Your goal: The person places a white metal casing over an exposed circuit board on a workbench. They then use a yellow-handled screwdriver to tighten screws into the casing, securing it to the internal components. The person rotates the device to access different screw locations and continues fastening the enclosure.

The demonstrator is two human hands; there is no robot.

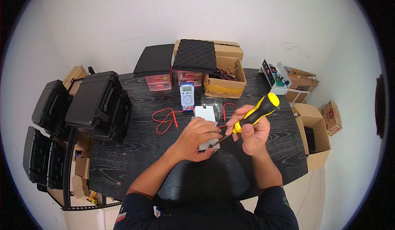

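My left hand is closed over a small white-and-grey box on the dark table, steadying it by its left side and top. In my right hand is a screwdriver with a yellow-and-black handle, held at a slant. Its dark shaft runs down to the near end of the box, where the tip meets a dark round spot, perhaps a screw. Just beyond the box stands a blue-rimmed multimeter. A red test lead curls to its left, and another red probe lies right of the box.
A clear plastic tray sits behind the box. Farther back are an open cardboard box of cables and red-fronted drawers under black foam. Black hard cases stack at the left; an opened electronic unit stands at the far right.
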